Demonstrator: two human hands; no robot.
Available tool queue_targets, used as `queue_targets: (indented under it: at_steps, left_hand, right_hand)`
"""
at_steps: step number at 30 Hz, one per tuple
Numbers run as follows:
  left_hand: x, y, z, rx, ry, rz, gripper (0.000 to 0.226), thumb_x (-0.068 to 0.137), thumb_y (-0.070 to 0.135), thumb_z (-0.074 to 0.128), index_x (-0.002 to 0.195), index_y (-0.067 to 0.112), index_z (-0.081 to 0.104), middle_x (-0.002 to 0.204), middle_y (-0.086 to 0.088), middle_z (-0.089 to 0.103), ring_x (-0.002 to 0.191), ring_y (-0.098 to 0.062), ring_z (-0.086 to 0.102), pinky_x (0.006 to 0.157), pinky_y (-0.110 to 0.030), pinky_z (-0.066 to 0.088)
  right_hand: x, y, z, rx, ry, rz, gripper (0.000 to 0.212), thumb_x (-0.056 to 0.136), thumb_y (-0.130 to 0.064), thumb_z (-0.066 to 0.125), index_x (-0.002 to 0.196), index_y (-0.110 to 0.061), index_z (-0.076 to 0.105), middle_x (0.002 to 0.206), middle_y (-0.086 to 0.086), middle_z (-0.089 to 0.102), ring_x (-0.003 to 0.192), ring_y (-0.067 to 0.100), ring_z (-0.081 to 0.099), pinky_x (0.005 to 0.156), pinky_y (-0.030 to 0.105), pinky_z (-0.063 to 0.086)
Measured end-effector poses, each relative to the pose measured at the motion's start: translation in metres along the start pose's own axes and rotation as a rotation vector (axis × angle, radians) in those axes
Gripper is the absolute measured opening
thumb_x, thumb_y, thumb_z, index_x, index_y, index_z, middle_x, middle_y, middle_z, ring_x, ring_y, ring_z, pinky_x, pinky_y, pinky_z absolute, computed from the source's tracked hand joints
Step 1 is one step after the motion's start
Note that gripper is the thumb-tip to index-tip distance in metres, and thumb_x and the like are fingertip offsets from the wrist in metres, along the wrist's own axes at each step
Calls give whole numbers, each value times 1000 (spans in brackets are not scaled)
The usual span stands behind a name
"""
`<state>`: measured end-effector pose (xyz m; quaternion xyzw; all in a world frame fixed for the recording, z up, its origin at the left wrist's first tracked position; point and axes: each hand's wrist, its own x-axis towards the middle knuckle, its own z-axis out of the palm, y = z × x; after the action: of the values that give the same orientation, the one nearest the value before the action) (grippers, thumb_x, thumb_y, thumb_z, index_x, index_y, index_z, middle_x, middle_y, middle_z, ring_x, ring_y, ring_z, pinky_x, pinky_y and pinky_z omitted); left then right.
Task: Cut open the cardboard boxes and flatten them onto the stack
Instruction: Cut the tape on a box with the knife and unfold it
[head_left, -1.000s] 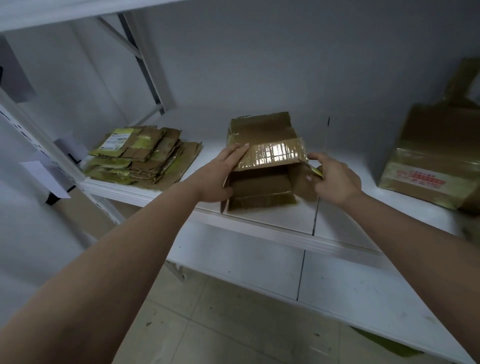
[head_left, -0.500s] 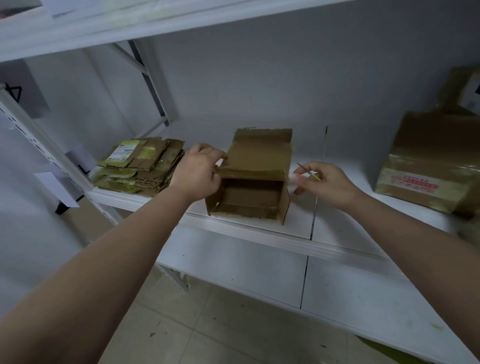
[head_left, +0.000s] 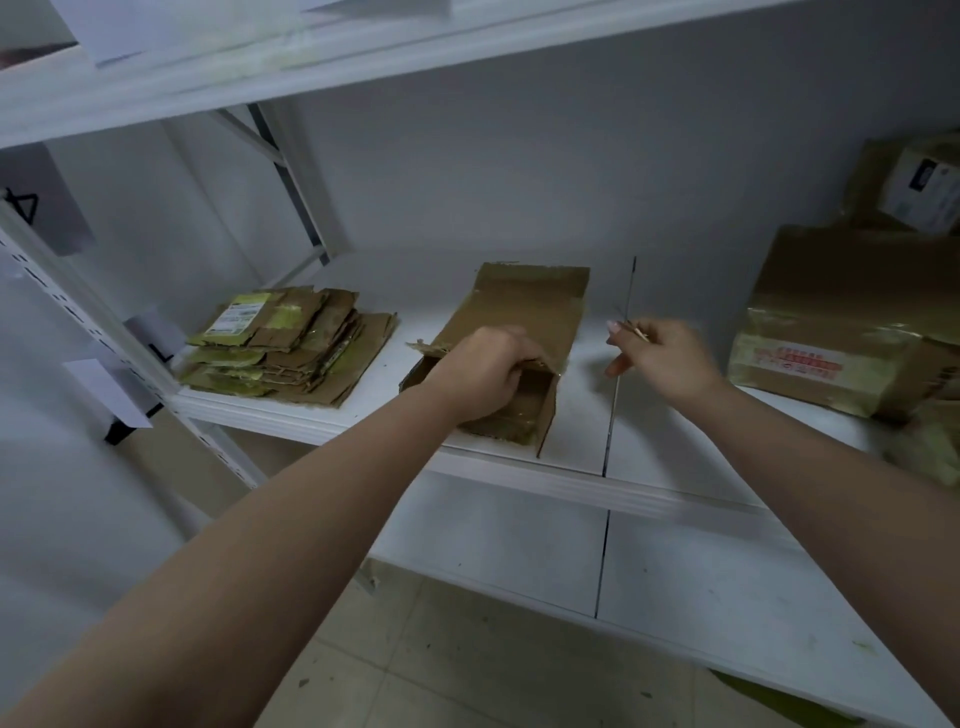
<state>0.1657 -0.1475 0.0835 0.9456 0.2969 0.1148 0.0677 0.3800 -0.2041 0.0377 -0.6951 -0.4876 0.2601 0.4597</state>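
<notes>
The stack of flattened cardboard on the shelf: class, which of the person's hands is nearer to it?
Left. The left hand grips the open box just right of the stack of flattened cardboard. The right hand is farther right, beyond the box, pinching a thin cutter.

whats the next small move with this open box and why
Probably press the box down flat with the left hand, which already grips its front edge. Its flaps are open but it still stands hollow, while the right hand holds the thin cutter clear. The stack lies just left.
</notes>
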Motion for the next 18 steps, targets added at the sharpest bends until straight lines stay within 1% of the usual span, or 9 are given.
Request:
queue_targets:
  at_steps: [2, 5, 9, 11, 12, 14, 15, 16, 18]
  left_hand:
    - [-7, 0, -6, -24, 29, 27, 44, 81, -6, 52, 114, 16, 71, 106, -6, 68, 97, -24, 61, 79, -25, 44]
    - [-7, 12, -14, 12, 91, 43, 43, 86, 4, 56, 124, 21, 65, 115, -2, 69, 102, -23, 61, 81, -29, 47]
    - [-3, 43, -17, -46, -38, 86, 44, 93, 29, 60, 136, 21, 54, 124, 1, 66, 108, -16, 60, 93, -32, 47]
    - [-7, 46, -18, -210, -40, 33, 44, 93, 45, 56, 129, 19, 60, 119, 4, 68, 107, -12, 61, 93, -31, 48]
    - [-11, 43, -21, -306, 10, -34, 40, 95, 47, 51, 119, 18, 65, 112, 5, 68, 100, -12, 61, 87, -31, 48]
    - [-17, 29, -27, -411, 166, -182, 40, 100, 43, 43, 99, 12, 69, 93, 0, 67, 85, -20, 60, 71, -34, 43]
    - [-20, 18, -27, -371, 221, -245, 41, 102, 41, 41, 102, 11, 69, 91, -5, 69, 87, -22, 61, 73, -32, 42]
    - [-23, 8, -26, -285, 220, -307, 41, 102, 41, 39, 119, 12, 64, 110, -10, 68, 103, -23, 60, 86, -32, 44]
    - [-28, -10, -15, -122, 84, -416, 53, 101, 45, 39, 141, 11, 43, 142, -12, 49, 127, -27, 47, 108, -40, 36]
  right_hand:
    - [1, 2, -3, -12, 24, 11, 35, 93, -46, 51, 83, -17, 68, 67, -5, 71, 89, 15, 64, 87, 35, 45]
    - [2, 1, -3, -58, 81, 21, 40, 94, -46, 48, 90, -13, 69, 68, -7, 70, 79, 14, 61, 77, 35, 46]
    - [1, -7, -2, -100, 137, 9, 41, 97, -44, 43, 91, -12, 68, 82, -2, 69, 84, 20, 60, 80, 36, 45]
    - [2, -8, -4, -134, 160, 4, 42, 98, -41, 43, 91, -8, 68, 87, 4, 69, 85, 25, 59, 79, 37, 45]
    - [3, -9, -6, -148, 170, 2, 41, 98, -39, 43, 91, -7, 68, 90, 7, 69, 86, 28, 59, 80, 38, 46]
    - [5, -9, -10, -200, 175, -6, 38, 99, -36, 41, 95, -8, 67, 98, 13, 68, 92, 34, 60, 84, 42, 48]
    - [5, -10, -11, -250, 163, -10, 35, 99, -34, 40, 100, -10, 66, 103, 13, 68, 96, 35, 59, 86, 43, 49]
    - [5, -12, -12, -311, 140, -16, 33, 100, -33, 39, 105, -13, 65, 106, 12, 67, 99, 36, 59, 87, 43, 48]
    - [5, -18, -11, -390, 65, -50, 33, 101, -35, 35, 115, -19, 59, 109, 11, 65, 102, 36, 60, 88, 43, 48]
